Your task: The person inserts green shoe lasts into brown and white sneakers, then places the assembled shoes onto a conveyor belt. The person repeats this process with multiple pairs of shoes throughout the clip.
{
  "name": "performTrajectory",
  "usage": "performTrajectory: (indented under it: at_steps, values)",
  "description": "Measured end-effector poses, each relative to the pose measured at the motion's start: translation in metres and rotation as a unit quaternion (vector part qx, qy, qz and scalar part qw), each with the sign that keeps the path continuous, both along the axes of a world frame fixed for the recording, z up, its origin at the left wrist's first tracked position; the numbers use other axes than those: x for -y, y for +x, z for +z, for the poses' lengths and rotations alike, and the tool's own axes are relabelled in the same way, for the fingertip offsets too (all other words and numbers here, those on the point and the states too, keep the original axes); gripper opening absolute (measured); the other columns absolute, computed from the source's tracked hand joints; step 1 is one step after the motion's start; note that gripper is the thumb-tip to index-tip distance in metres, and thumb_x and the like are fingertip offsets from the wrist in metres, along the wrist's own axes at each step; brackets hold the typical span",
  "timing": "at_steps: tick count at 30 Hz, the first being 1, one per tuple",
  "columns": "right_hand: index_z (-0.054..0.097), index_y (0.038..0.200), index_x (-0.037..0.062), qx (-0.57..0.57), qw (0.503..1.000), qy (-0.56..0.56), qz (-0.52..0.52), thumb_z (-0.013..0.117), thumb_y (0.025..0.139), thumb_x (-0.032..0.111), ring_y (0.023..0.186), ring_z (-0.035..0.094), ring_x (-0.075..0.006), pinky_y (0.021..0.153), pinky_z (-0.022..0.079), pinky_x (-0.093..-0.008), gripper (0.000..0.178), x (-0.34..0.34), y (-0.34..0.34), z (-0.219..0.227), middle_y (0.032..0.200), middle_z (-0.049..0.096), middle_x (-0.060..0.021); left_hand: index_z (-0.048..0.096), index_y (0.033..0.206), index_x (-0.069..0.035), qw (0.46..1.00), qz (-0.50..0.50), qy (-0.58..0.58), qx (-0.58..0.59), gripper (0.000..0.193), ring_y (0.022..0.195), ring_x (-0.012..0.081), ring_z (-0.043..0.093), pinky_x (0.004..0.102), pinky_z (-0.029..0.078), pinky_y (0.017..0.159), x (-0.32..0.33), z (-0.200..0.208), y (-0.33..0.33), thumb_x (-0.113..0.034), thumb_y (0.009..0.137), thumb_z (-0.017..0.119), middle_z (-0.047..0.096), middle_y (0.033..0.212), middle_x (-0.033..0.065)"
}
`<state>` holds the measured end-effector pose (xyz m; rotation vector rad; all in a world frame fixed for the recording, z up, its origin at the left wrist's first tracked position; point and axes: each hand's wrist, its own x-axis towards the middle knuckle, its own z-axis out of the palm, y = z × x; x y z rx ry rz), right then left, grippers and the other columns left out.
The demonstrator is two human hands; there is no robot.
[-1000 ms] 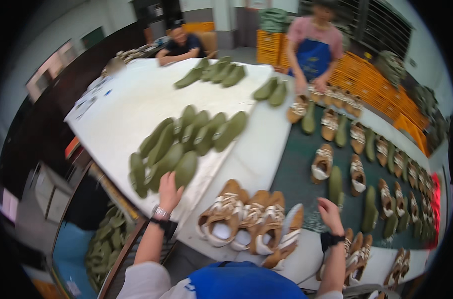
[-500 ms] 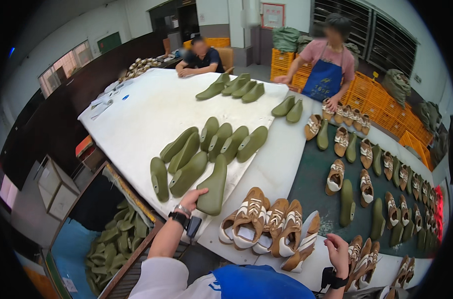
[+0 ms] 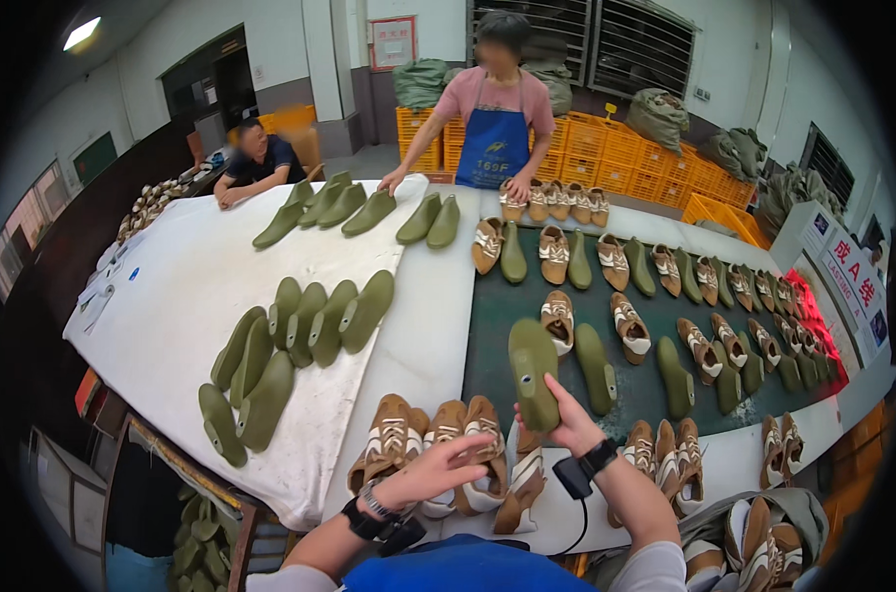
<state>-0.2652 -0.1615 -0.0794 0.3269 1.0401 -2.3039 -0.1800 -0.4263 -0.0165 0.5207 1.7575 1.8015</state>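
Observation:
My right hand (image 3: pixel 572 422) grips a green shoe last (image 3: pixel 534 370) by its lower end, holding it upright above the near edge of the green belt (image 3: pixel 448 347). My left hand (image 3: pixel 440 470) is open, fingers stretched, over the near row of brown-and-white shoes (image 3: pixel 394 434); whether it touches them I cannot tell. Another brown-and-white shoe (image 3: pixel 523 490) stands just below my right hand, partly hidden. On the white cloth to the left lies a group of green lasts (image 3: pixel 267 403). Shoes and lasts alternate in rows along the belt, such as a last (image 3: pixel 596 367) beside the held one.
Across the table, a co-worker in a blue apron (image 3: pixel 494 148) has one hand by far lasts (image 3: pixel 371 212) and the other on a shoe. Another person (image 3: pixel 260 163) sits at the far left. A bin of lasts (image 3: pixel 203 538) stands lower left; orange crates (image 3: pixel 606 143) line the back.
The last from my left hand is now in my right hand, raised over the belt edge. My left hand has let go and moved right over the shoes. The view has turned right.

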Motion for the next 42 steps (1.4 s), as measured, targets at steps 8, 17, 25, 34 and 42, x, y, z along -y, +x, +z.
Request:
performTrajectory:
  at_steps: [8, 17, 25, 34, 42]
  values:
    - [0.051, 0.121, 0.0009, 0.137, 0.989, -0.063, -0.003, 0.05, 0.092, 0.053, 0.099, 0.059, -0.0333, 0.083, 0.054, -0.0436, 0.06, -0.021, -0.107, -0.096, 0.114, 0.056, -0.0225, 0.05, 0.128, 0.0, 0.991, 0.108, -0.046, 0.069, 0.036, 0.113, 0.0143, 0.056, 0.0271, 0.044, 0.096, 0.031, -0.032, 0.012, -0.007, 0.093, 0.056, 0.06, 0.123, 0.0087]
    - [0.048, 0.131, 0.013, -0.304, 0.635, 0.707, 0.068, 0.048, 0.088, 0.039, 0.093, 0.066, -0.0339, 0.082, 0.05, -0.0461, 0.05, 0.003, -0.143, -0.096, 0.098, 0.068, -0.0187, 0.051, 0.126, 0.002, 0.974, 0.186, -0.083, 0.104, 0.036, 0.106, 0.0138, 0.059, 0.0244, 0.047, 0.089, 0.045, -0.033, 0.027, -0.004, 0.092, 0.057, 0.063, 0.116, 0.0096]
    - [0.031, 0.142, 0.0187, -0.283, 0.559, 0.75, 0.213, 0.06, 0.078, 0.025, 0.097, 0.063, -0.038, 0.085, 0.049, -0.0467, 0.07, 0.02, -0.137, -0.109, 0.102, 0.065, -0.0239, 0.052, 0.126, 0.001, 0.977, 0.167, -0.121, 0.062, 0.038, 0.108, 0.0146, 0.058, 0.0276, 0.046, 0.093, 0.038, -0.035, 0.032, -0.007, 0.09, 0.06, 0.063, 0.115, 0.0093]
    - [0.039, 0.141, 0.0083, -0.303, 0.742, 0.542, 0.252, 0.056, 0.083, 0.009, 0.076, 0.063, -0.0187, 0.065, 0.052, -0.031, 0.06, -0.077, -0.019, -0.106, 0.091, 0.066, -0.011, 0.058, 0.117, -0.003, 0.939, 0.075, -0.221, -0.252, 0.034, 0.097, 0.0288, 0.062, 0.0346, 0.05, 0.079, 0.005, -0.048, 0.036, -0.013, 0.085, 0.064, 0.064, 0.108, 0.0142]
    - [0.055, 0.111, 0.0031, -0.226, 0.8, 0.556, 0.024, 0.067, 0.076, 0.015, 0.083, 0.063, -0.0309, 0.077, 0.05, -0.0359, 0.039, -0.01, 0.125, -0.153, 0.094, 0.064, -0.0142, 0.065, 0.1, -0.007, 0.796, -0.148, -0.402, -0.428, 0.039, 0.101, 0.0289, 0.059, 0.0457, 0.039, 0.095, -0.033, -0.087, 0.025, -0.041, 0.081, 0.065, 0.066, 0.095, 0.0137]
